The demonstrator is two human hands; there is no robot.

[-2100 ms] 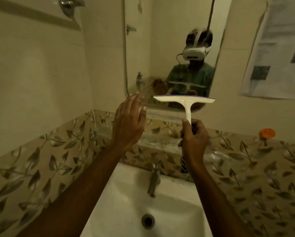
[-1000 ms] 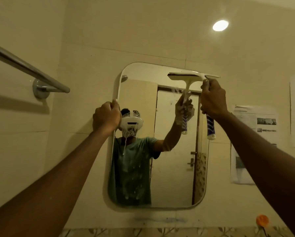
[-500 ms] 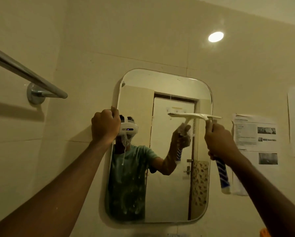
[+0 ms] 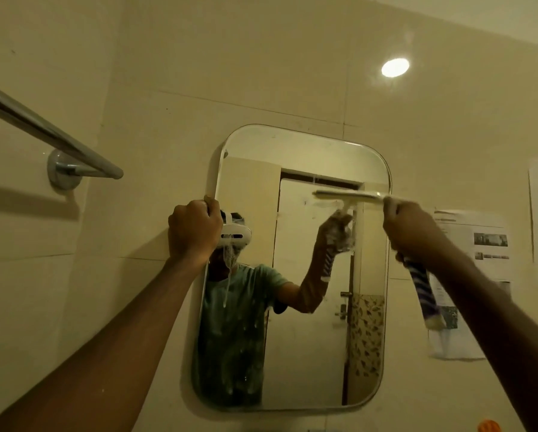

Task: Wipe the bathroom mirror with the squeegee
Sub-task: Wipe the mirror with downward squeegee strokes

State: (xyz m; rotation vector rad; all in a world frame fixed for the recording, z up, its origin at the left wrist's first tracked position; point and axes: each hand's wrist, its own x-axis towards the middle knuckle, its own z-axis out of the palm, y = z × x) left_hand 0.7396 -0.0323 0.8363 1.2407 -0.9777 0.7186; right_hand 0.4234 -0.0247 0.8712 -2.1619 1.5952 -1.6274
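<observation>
Right hand (image 4: 412, 232): closed in a fist around the squeegee (image 4: 351, 195) stem. White blade extending level to the left of the fist, lying against the upper right part of the mirror (image 4: 302, 151). Blue-and-white striped handle end (image 4: 422, 291) hanging below and right of the fist, off the glass. Left hand (image 4: 194, 233): curled shut over the mirror's left edge. Drips and streaks visible on lower left glass. Towel rail (image 4: 52, 132) on wall, well left.
</observation>
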